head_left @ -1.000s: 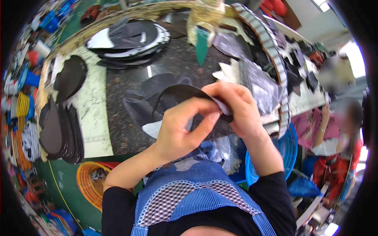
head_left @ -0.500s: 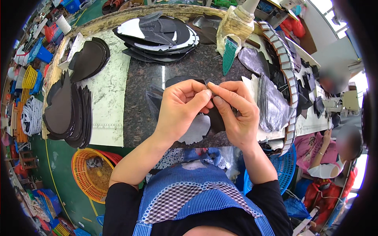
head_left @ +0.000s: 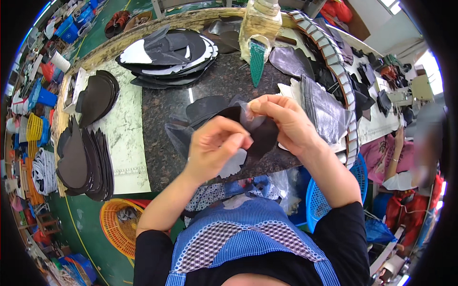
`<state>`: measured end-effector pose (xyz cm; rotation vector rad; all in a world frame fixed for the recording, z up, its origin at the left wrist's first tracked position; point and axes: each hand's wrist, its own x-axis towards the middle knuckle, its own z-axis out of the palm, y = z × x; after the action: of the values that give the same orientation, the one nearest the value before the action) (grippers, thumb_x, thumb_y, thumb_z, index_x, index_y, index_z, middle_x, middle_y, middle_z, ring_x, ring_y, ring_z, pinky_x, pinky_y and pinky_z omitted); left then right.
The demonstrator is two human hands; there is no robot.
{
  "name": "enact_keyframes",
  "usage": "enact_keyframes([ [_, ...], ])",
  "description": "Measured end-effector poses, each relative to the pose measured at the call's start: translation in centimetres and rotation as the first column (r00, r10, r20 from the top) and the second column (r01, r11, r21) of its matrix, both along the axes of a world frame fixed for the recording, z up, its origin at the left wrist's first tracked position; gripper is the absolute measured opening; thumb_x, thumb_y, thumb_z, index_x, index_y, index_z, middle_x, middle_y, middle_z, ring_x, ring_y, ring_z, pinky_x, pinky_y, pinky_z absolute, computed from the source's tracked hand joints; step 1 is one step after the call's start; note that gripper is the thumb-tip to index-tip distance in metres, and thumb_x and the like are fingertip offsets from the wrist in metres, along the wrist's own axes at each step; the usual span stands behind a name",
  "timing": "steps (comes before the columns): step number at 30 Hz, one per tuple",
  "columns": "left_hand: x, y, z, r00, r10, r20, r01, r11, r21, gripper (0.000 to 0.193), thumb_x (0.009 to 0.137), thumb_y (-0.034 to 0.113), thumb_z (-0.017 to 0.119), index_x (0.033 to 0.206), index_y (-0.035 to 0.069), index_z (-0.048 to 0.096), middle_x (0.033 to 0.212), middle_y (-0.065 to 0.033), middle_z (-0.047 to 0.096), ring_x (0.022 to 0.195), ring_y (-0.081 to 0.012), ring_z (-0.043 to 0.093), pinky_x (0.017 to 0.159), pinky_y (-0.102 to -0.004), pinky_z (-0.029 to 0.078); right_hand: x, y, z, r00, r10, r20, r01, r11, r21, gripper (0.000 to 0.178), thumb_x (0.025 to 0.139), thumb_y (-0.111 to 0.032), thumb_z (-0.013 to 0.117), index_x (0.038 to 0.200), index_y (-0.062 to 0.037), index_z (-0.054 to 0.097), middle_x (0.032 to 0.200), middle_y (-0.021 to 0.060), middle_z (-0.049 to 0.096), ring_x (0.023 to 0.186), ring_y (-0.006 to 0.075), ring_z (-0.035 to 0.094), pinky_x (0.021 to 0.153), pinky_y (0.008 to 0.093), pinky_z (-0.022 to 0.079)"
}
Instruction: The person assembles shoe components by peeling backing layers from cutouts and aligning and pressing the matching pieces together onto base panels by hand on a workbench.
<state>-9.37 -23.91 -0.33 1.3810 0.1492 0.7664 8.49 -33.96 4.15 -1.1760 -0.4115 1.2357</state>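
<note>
My right hand (head_left: 286, 117) is closed in a pinch on a thin clear film (head_left: 245, 113). Below its fingertips is a dark brown leather piece (head_left: 263, 139), partly covered by the film. My left hand (head_left: 214, 148) is beside the leather piece with its fingers curled; blur hides whether they grip anything. Under the left wrist shows a light grey piece with a notched edge (head_left: 233, 164). Behind the hands, a black leather piece (head_left: 205, 109) and a dark sheer piece (head_left: 177, 138) lie on the speckled stone slab (head_left: 162, 164).
Stacked black and white cut pieces (head_left: 169, 52) lie at the back. Brown leather stacks (head_left: 76, 162) stand on the left. A cream machine post (head_left: 260, 28) with a green tip rises behind. Shiny dark sheets (head_left: 324, 112) lie right. Orange (head_left: 119, 229) and blue baskets (head_left: 317, 205) stand below.
My hands have come apart: the right has drawn up with the clear film, now visible, and the left has dropped lower. The whole view has shifted slightly.
</note>
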Motion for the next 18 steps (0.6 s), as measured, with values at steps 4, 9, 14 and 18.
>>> enact_keyframes([
  [4, -1.0, 2.7, 5.0, 0.985, 0.145, 0.099, -0.175, 0.819, 0.547, 0.048, 0.075, 0.016, 0.089, 0.112, 0.005, 0.06, 0.107, -0.0088, 0.067, 0.1, -0.0214, 0.066, 0.092, -0.0353, 0.052, -0.9, -1.3, 3.2, 0.975, 0.195, 0.103, -0.191, 0.98, -0.05, 0.018, 0.091, -0.009, 0.072, 0.106, 0.0015, 0.072, 0.095, 0.0044, 0.073, 0.087, 0.0081, 0.068, 0.075, 0.0219, 0.052],
  [9, -0.4, 4.0, 7.6, 0.984, -0.012, 0.177, -0.175, 0.092, 0.98, 0.032, 0.071, 0.009, 0.085, 0.098, 0.007, 0.068, 0.105, -0.0074, 0.07, 0.103, -0.0262, 0.068, 0.1, -0.0391, 0.051, -1.5, -2.3, 1.9, 0.927, 0.335, 0.17, -0.331, 0.942, -0.055, 0.016, 0.094, -0.016, 0.073, 0.103, -0.0027, 0.07, 0.092, 0.0009, 0.072, 0.08, 0.006, 0.066, 0.068, 0.0199, 0.049],
  [14, -2.5, 0.7, 4.9, 0.888, -0.398, 0.232, -0.276, -0.055, 0.96, 0.013, 0.081, 0.015, 0.07, 0.078, 0.013, 0.058, 0.08, -0.0009, 0.06, 0.085, -0.0198, 0.066, 0.091, -0.0382, 0.059, -4.4, -4.1, 1.2, 0.839, 0.545, -0.004, -0.544, 0.837, -0.066, 0.016, 0.1, -0.017, 0.064, 0.11, -0.0042, 0.062, 0.083, -0.0012, 0.066, 0.07, 0.0026, 0.054, 0.06, 0.0205, 0.042],
  [18, -3.9, -4.8, 5.8, 0.684, -0.685, 0.251, -0.174, 0.181, 0.968, 0.011, 0.088, 0.021, 0.054, 0.081, 0.014, 0.051, 0.073, 0.0031, 0.047, 0.058, -0.0107, 0.049, 0.055, -0.0281, 0.046, -6.2, -8.2, -0.1, 0.737, 0.672, -0.07, -0.675, 0.734, -0.074, 0.012, 0.098, -0.015, 0.066, 0.102, -0.0032, 0.067, 0.081, -0.0063, 0.064, 0.072, 0.0, 0.051, 0.058, 0.0191, 0.038],
])
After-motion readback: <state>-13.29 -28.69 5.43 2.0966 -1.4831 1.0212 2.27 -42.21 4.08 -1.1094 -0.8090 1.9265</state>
